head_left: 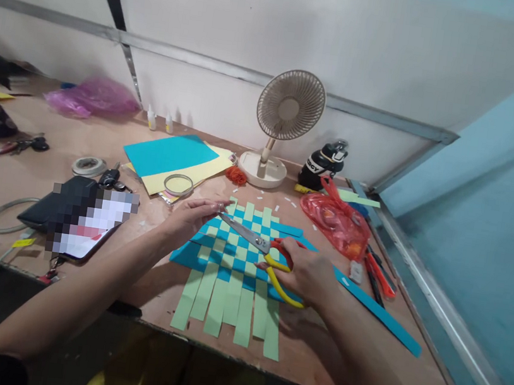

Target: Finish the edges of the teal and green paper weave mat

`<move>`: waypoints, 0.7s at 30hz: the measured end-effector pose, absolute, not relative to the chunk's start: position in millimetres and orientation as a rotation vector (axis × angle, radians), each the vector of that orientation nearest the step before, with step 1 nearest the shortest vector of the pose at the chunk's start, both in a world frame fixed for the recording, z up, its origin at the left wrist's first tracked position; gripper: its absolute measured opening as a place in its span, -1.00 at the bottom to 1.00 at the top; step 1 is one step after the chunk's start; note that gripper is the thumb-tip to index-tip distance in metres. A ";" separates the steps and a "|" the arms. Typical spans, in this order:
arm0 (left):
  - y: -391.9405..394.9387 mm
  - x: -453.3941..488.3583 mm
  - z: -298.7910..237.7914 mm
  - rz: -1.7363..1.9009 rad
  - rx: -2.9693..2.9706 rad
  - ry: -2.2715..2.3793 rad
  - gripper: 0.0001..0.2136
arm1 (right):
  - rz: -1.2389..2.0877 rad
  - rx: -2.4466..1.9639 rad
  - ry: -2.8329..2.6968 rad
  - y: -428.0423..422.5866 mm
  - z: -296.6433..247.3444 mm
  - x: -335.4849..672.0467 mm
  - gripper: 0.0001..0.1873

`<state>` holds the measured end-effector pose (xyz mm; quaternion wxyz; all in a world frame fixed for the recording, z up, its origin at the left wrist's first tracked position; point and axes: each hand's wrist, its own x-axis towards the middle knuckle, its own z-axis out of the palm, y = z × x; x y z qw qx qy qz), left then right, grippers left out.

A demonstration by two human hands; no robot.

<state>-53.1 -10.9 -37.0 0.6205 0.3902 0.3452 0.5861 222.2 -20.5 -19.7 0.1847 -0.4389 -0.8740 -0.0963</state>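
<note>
The woven paper mat [234, 262] lay flat near the middle of the surface [152, 289], its pale green and blue strips crossing in a check and its loose green ends [230, 306] running toward the near edge. Over its far part, the right hand [308, 271] held the scissors [259, 242], the fingers clamped around the red and yellow handles, the blades pointing left and far. The left hand [202, 209] was at the mat's far left corner, its fingers gathered beside the blade tips; whether they pinched a strip end or only rested there, I could not tell.

The mat looked very light and limp, likely to slide on the surface and to crease or tear under a hard pull. No glue showed at the crossings, so a single strip might slip out of the weave if tugged alone. The firmest hold looked to be the dense check, pressed flat with spread fingers, or a gentle pinch over several strips close to the weave; the long near ends seemed the floppiest. The scissors looked stiff and the heavier of the two, best taken by the handle loops. A long blue strip [383, 315] reached right and near beyond the right hand, and the fan [291, 105] stood on the far side.
</note>
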 end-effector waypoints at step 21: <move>-5.6 -61.3 -40.7 1.466 0.692 0.883 -0.90 | -0.423 -2.280 -1.884 33.9 -20.5 291.2 -0.34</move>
